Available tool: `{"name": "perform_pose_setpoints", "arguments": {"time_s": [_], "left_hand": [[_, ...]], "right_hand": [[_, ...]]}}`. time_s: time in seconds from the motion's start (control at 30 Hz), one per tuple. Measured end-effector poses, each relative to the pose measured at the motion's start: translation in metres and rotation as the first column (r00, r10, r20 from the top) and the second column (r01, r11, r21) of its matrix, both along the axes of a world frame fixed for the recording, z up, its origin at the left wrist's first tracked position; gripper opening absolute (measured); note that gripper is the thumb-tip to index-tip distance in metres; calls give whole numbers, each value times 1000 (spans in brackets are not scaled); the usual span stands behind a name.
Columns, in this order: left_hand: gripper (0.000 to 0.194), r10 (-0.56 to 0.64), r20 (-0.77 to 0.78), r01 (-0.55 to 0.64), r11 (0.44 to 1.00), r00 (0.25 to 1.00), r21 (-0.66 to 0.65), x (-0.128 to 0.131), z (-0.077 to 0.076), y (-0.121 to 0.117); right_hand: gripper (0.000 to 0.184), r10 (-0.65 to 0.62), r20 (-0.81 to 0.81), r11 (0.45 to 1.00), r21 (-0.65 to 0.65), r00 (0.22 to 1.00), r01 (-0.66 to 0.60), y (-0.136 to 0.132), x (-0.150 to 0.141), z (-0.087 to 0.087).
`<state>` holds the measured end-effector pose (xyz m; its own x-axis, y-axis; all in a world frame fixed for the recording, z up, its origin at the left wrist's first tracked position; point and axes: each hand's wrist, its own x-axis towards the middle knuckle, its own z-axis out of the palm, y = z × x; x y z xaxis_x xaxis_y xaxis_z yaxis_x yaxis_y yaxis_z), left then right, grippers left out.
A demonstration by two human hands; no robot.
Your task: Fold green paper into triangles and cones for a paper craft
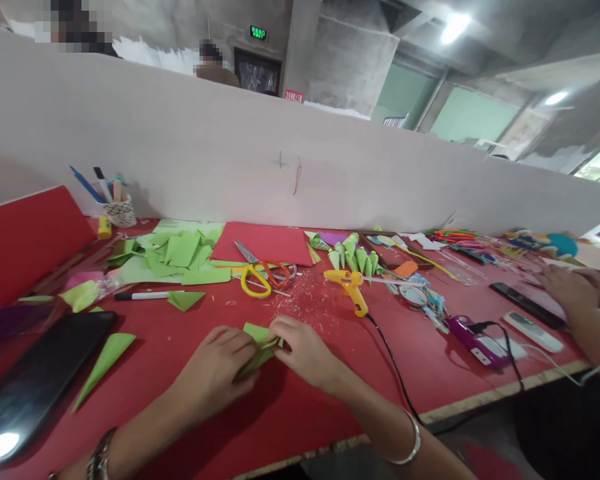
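Observation:
Both hands are closed on one piece of green paper (255,330) just above the red tabletop. My left hand (223,367) grips its left side, with the fingers curled over it. On the right edge, my right hand (300,350) pinches the paper between thumb and fingers. Part of the sheet is hidden by the fingers. A rolled green paper cone (104,367) lies to the left of my left hand. Beyond the hands are scissors (256,280) with yellow and orange handles. A yellow hot glue gun (350,287) rests to the right.
A black phone (40,380) lies at the left, near a marker (147,295). Cut green papers (180,257) and red sheets (260,243) are at the back beside finished green cones (353,257). A purple power strip (477,343) and another person's hands (570,287) are at the right.

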<state>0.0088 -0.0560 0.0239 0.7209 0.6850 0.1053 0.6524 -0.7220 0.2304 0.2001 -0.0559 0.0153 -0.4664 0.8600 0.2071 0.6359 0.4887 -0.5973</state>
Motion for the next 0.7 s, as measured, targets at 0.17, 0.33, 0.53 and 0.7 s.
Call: {"name": "perform_pose_setpoints", "arguments": {"time_s": [0.17,0.33,0.53,0.7], "left_hand": [[77,-161,47,164,984,986,-63,-13,0,-10],[34,-197,-13,197,979,980,51,-6,-8,-9],[26,-177,-48,180,983,983,46,0,-19,-12],[30,-58,-88,54,997,994,-56,-2,-20,-16]], "right_hand": [[10,82,-252,996,-14,964,-88,-4,19,-1],[15,93,-290,995,1,952,-97,-12,28,-3],[29,119,94,991,52,988,-125,-23,32,-13],[25,65,260,980,164,964,-110,-32,29,-20]]}}
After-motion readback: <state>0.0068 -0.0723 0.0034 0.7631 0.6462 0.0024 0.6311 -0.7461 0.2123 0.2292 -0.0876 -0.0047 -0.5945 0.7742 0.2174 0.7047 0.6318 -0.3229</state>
